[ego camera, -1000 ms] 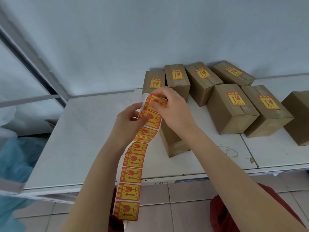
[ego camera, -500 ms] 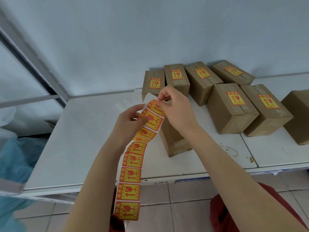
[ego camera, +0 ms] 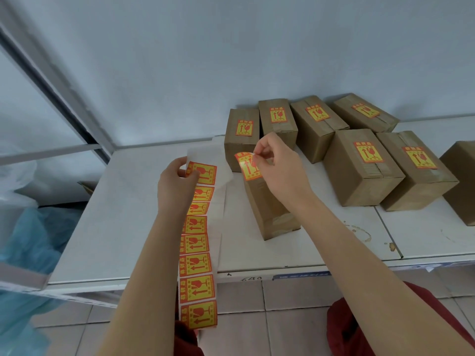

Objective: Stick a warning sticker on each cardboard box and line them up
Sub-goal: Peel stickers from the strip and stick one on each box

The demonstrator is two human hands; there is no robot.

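Observation:
My left hand (ego camera: 177,186) pinches the top of a long sticker strip (ego camera: 198,253) of red-and-yellow warning labels that hangs down past the table edge. My right hand (ego camera: 277,168) holds one peeled sticker (ego camera: 246,167) by its upper edge, just above a plain cardboard box (ego camera: 270,211) standing in front of me. Several stickered boxes stand behind it: a back row along the wall (ego camera: 241,134) and two larger ones (ego camera: 362,165) to the right. Another box without a visible sticker (ego camera: 462,181) is at the far right edge.
The boxes stand on a white table (ego camera: 128,214) against a pale wall. A metal frame post (ego camera: 59,91) slants at the left, with blue plastic bags (ego camera: 30,242) below it. Tiled floor lies beneath the table's front edge.
The right hand has peeled one sticker off the strip and drawn it right, over the plain box. The left hand moved left with the strip, its bare backing paper now loose at the top.

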